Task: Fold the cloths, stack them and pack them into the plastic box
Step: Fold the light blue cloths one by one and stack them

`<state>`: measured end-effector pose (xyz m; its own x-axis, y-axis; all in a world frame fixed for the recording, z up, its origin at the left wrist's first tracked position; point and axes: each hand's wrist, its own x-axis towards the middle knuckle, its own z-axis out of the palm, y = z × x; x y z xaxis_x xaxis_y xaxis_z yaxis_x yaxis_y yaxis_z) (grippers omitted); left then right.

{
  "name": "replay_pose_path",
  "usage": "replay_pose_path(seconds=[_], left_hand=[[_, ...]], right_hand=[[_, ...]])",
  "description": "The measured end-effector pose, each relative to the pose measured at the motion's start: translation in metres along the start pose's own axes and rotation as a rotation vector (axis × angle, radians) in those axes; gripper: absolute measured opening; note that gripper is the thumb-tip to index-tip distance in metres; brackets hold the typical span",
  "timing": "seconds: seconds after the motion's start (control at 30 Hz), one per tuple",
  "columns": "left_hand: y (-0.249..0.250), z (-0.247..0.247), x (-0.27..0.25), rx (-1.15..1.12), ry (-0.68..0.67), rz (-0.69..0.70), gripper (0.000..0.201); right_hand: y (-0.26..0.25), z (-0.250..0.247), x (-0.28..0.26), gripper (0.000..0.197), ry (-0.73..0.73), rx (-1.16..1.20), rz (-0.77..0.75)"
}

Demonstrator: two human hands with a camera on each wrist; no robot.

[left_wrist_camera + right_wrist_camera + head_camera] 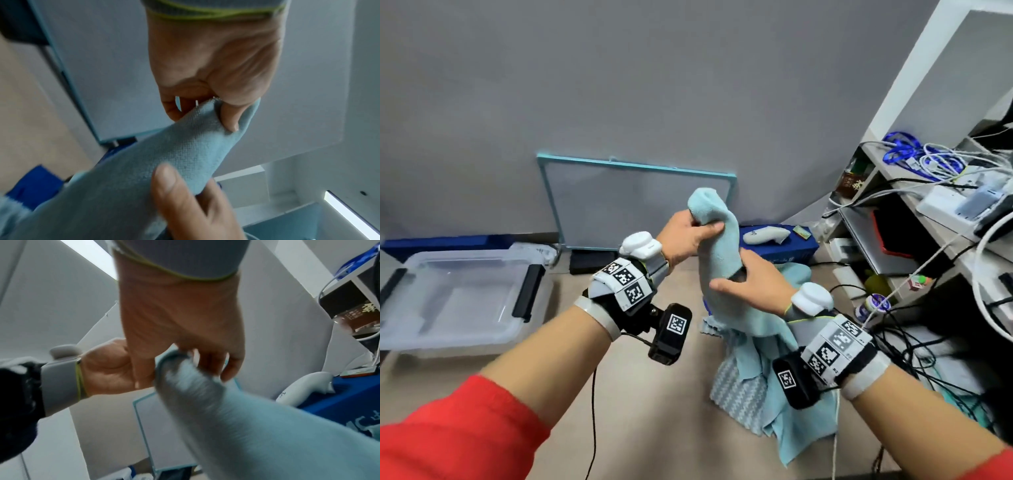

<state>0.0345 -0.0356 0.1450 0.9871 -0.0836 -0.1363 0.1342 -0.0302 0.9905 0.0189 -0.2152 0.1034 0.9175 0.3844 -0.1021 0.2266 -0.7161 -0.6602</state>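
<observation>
I hold a light blue cloth (719,240) up in the air with both hands. My left hand (697,231) grips its bunched top end, thumb pressed into the fabric (174,155). Just below, my right hand (738,279) curls round the hanging middle of the cloth (216,402), thumb across the front. The cloth's lower part trails into a heap of more blue cloths (753,380) on the floor under my right wrist. The clear plastic box (410,329) with black latches stands open and empty on the floor at the left.
A teal-framed board (637,202) leans on the grey wall behind the hands. A blue carton with a white controller (765,236) lies behind the heap. At the right, a shelf (893,192) full of cables, with more cables (914,346) on the floor.
</observation>
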Motion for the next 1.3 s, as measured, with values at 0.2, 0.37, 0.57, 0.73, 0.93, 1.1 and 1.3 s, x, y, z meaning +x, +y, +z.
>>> replay_pose_path(seconds=[0.2, 0.37, 0.57, 0.73, 0.93, 1.1, 1.3], left_hand=[[0.016, -0.060, -0.022, 0.139, -0.054, 0.103, 0.028], [0.026, -0.095, -0.054, 0.221, -0.067, 0.190, 0.024], [0.027, -0.148, -0.085, 0.281, 0.083, 0.238, 0.026], [0.009, -0.179, -0.107, 0.343, 0.140, 0.174, 0.017], [0.012, -0.171, -0.118, 0.078, 0.104, 0.169, 0.027], [0.011, -0.167, -0.119, -0.093, 0.137, 0.145, 0.040], [0.011, -0.157, -0.121, -0.083, 0.011, 0.213, 0.047]], right_hand=[[-0.024, -0.009, 0.003, 0.058, -0.209, -0.043, -0.037], [-0.092, 0.012, 0.019, 0.064, -0.135, 0.339, -0.271], [-0.120, 0.056, 0.034, 0.009, -0.026, 0.227, -0.196], [-0.136, 0.073, 0.026, 0.021, -0.079, 0.160, -0.197], [-0.138, 0.083, 0.017, 0.031, -0.119, 0.100, -0.185], [-0.135, 0.086, 0.001, 0.061, -0.252, 0.249, -0.179], [-0.153, 0.079, 0.004, 0.047, -0.078, 0.684, -0.200]])
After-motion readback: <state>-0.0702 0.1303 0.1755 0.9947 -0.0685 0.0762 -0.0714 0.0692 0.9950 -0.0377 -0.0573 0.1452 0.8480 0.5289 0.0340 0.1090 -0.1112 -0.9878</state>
